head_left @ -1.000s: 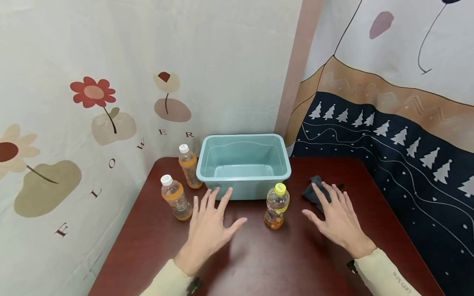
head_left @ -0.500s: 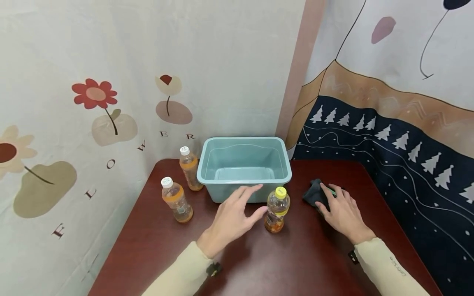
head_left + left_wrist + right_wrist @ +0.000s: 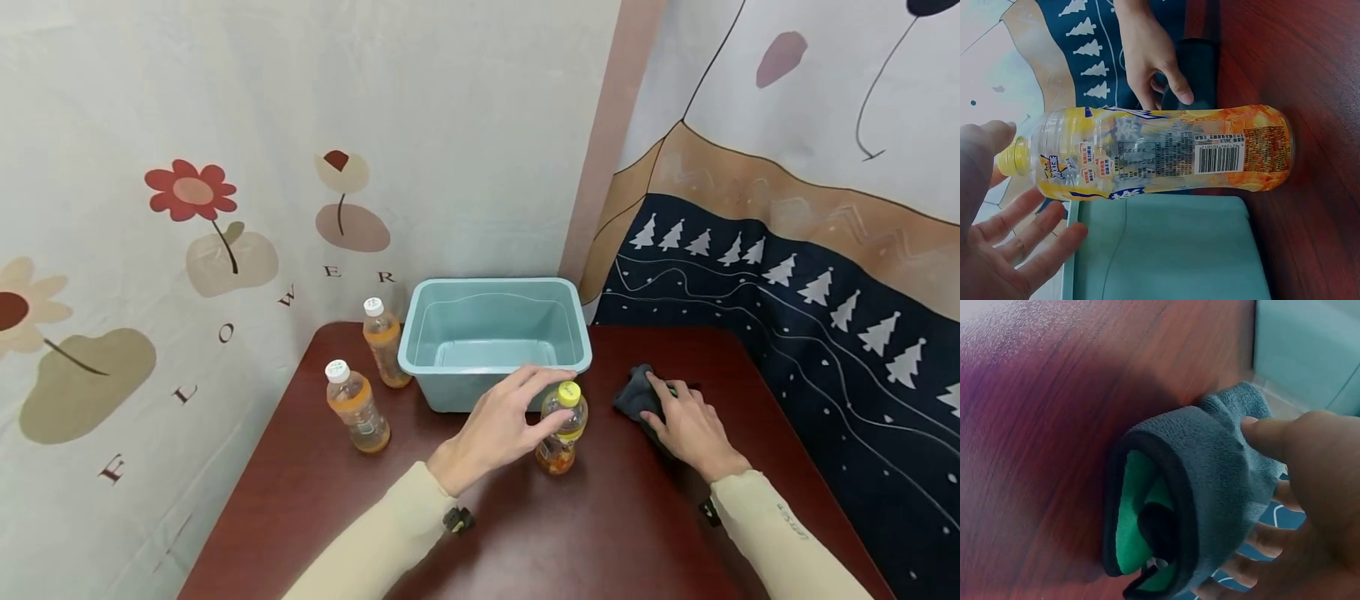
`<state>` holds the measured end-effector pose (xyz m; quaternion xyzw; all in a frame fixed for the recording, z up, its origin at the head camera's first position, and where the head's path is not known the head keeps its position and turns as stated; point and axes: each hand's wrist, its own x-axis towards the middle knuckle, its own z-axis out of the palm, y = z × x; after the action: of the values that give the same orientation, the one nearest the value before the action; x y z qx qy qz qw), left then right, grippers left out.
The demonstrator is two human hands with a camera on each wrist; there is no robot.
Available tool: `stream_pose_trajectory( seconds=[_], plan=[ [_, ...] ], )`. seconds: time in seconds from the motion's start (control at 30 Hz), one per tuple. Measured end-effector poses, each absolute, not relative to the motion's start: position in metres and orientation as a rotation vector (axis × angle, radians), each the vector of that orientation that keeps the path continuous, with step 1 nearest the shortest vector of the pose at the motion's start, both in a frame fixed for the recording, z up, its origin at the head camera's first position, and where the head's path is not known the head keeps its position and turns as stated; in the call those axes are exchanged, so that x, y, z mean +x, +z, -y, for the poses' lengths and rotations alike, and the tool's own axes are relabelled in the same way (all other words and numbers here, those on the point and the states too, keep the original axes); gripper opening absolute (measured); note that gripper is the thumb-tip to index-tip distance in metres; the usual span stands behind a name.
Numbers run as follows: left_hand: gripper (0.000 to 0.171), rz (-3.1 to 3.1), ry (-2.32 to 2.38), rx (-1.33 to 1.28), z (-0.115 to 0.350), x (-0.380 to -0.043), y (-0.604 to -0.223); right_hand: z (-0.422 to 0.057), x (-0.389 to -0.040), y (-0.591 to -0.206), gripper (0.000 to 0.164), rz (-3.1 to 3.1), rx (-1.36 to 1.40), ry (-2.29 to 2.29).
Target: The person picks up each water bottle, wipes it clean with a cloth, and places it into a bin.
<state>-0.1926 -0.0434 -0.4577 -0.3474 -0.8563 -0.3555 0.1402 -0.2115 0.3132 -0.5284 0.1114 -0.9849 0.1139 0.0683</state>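
Note:
An upright clear bottle with a yellow cap [image 3: 557, 457] stands in front of the blue-green bin. My left hand [image 3: 495, 429] is around its top, thumb on the near side and fingers spread beyond the cap. In the left wrist view the bottle [image 3: 1172, 153] shows a barcode label and orange print; the fingers [image 3: 1038, 234] look straight and apart from it. To the right, my right hand [image 3: 693, 429] grips a grey folded cloth [image 3: 1222, 469] with green lining and black edging, thumb on one face and fingers on the other. The fingertips are partly hidden behind the cloth.
The bin [image 3: 491, 392] stands at the back of the dark red table [image 3: 600, 542], against a printed curtain [image 3: 487, 150]. Left of it are two upright white-capped bottles, one nearer [image 3: 360, 412] and one farther back [image 3: 385, 342].
My left hand has moved right, from beside the white-capped bottles to the yellow-capped bottle. My right hand has come down onto the cloth and taken hold of it.

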Motion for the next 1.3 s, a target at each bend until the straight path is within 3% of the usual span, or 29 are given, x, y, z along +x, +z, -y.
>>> stream_pose_trajectory(
  seconds=[0.17,0.47,0.87,1.3],
  plan=[
    [0.045,2.453,-1.007,-1.052,0.043,-0.196,-0.458,-0.311,-0.216,-0.531,0.075,2.971,0.355,0.302],
    [0.037,2.365,-1.009,-1.096,0.038,-0.198,-0.454,-0.313,-0.222,-0.533,0.058,2.932,0.305,0.521],
    [0.04,2.341,-0.977,-1.009,0.047,-0.197,-0.452,-0.306,-0.198,-0.51,0.059,2.815,0.208,0.959],
    [0.039,2.354,-1.017,-0.945,0.07,-0.191,-0.455,-0.257,-0.167,-0.486,0.065,2.718,0.521,1.246]
  ],
)
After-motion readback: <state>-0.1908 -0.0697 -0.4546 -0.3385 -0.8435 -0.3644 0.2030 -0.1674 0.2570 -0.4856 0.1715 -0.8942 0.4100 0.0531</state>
